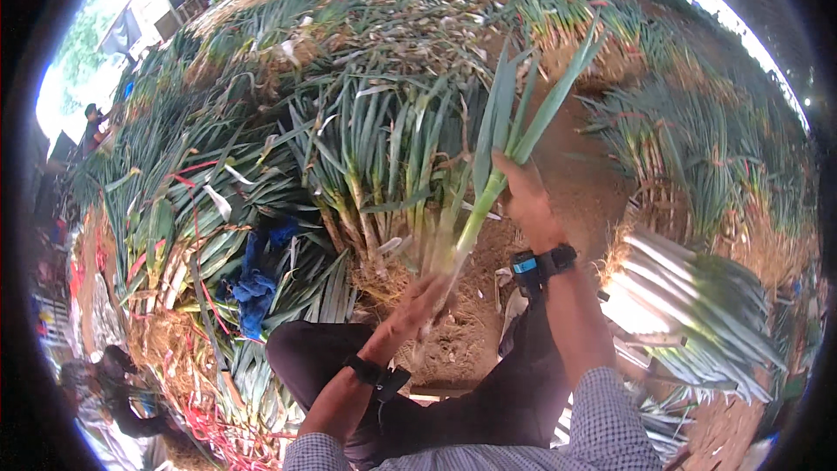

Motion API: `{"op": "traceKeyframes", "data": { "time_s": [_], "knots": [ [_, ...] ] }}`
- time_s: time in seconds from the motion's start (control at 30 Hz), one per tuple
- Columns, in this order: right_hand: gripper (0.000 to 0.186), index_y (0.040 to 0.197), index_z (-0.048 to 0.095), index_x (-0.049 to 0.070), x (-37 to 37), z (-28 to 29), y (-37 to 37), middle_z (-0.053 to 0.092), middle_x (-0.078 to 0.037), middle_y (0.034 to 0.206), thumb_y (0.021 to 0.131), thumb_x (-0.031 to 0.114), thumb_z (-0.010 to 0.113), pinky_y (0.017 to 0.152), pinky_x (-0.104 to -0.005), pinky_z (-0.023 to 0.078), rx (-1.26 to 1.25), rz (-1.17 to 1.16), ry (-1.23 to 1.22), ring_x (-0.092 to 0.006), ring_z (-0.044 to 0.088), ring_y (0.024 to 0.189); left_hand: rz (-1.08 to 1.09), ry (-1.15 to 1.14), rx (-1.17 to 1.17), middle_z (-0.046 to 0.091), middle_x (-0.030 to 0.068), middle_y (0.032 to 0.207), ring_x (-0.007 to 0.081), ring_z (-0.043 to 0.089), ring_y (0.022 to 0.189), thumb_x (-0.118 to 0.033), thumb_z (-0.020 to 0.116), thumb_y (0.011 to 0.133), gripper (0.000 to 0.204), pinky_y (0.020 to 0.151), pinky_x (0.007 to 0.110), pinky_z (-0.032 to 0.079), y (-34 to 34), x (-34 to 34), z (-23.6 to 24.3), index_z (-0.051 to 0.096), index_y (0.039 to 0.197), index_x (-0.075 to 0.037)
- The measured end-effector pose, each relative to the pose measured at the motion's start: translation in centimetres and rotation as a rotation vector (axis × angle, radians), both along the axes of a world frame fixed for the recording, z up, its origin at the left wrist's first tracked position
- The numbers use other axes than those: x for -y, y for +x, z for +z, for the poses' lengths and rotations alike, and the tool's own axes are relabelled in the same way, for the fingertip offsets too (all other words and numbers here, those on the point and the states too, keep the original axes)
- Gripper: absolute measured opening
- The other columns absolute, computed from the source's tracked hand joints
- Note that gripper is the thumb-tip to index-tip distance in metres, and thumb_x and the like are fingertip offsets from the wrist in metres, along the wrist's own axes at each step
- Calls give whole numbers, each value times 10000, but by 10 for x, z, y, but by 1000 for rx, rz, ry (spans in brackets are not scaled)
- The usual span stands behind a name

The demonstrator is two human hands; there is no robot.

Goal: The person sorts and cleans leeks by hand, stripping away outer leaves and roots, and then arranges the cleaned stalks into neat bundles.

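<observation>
My right hand [525, 192] is wrapped round the upper stalk of a leek [475, 220]. Its broad green leaves fan out above that hand, and the pale stalk slants down to the left. Around the lower, root end is my left hand [425, 298], closed on it; motion blurs its fingers and hides the root tip. Just beyond the left hand, a clump of unsorted leeks [370, 166] stands upright with brown roots on the ground. To the right of my right forearm lies a stack of leeks with clean white stalks [663, 283].
Piles of leeks [166, 166] cover the ground on the left, with more bundles [671, 148] on the right. A blue cloth [255, 283] and red ties [209, 427] lie at the left. Bare soil [453, 349] shows between my legs. Far left, a person [93, 128] is visible.
</observation>
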State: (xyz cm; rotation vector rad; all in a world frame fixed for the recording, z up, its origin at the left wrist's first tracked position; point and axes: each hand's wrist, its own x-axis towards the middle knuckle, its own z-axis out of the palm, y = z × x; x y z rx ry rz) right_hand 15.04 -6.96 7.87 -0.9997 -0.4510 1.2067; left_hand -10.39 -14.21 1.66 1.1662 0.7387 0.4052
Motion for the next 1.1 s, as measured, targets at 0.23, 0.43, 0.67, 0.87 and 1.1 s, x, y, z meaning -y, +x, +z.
{"op": "traceKeyframes", "data": {
  "time_s": [0.23,0.43,0.67,0.87,1.1],
  "knots": [
    [308,1148,570,-32,14,-19,34,648,-167,980,938,186,630,743,-450,588,-68,-2,189,-300,665,834,85,2,120,662,54,931,119,616,783,-337,513,1008,356,680,265,503,65,-30,-9,610,1110,-10],
    [383,1172,557,-21,30,18,32,654,-158,945,969,303,585,802,-416,575,-159,-74,252,-280,666,838,430,-69,144,679,95,882,204,649,752,-312,462,1023,360,676,337,538,82,-42,-35,593,1114,12],
    [376,1052,590,-9,45,12,86,663,-159,890,969,358,581,761,-397,551,-45,-331,95,-271,661,822,342,452,-105,576,33,787,147,541,682,-183,544,980,171,577,292,452,43,-62,-24,586,1047,-31],
    [378,1094,573,-15,67,-27,155,652,-109,857,964,339,603,733,-360,516,40,-532,256,-230,636,761,135,39,70,623,42,1044,92,534,702,-174,588,954,325,560,267,467,-28,-63,5,561,1247,-34],
    [473,1171,552,-59,89,-43,220,632,-161,1051,936,341,644,803,-366,543,140,-856,339,-248,628,932,140,264,-506,487,-51,681,71,454,565,-251,573,961,199,461,270,349,-164,-113,-54,593,925,-57]
  ]
}}
